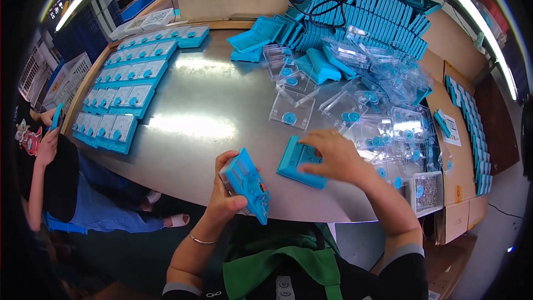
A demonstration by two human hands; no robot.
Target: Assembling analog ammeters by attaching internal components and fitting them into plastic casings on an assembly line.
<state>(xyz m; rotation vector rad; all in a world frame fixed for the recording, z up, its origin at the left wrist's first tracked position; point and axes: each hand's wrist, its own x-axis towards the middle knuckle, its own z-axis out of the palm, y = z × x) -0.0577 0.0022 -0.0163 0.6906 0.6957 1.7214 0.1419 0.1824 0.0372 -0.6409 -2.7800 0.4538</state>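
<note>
My left hand (226, 189) is wrapped round a blue plastic housing (248, 183), tilted up on edge near the table's front edge. A clear part shows along the housing's left side, and a small reddish part sits near its lower right. Over a second blue housing (294, 164) lying on the metal table (211, 94) is my right hand (336, 158), its fingers bent and apart with nothing visible between them. Whether those fingertips touch this housing I cannot tell. Beyond it lies a clear cover with a blue disc (290, 112).
Clear covers (383, 125) lie heaped on the right, with stacked blue housings (361, 16) behind. A white bin of small metal parts (426, 193) stands at front right. Rows of covered housings (119, 91) line the left. Another person's hand (49, 144) holds a blue piece there.
</note>
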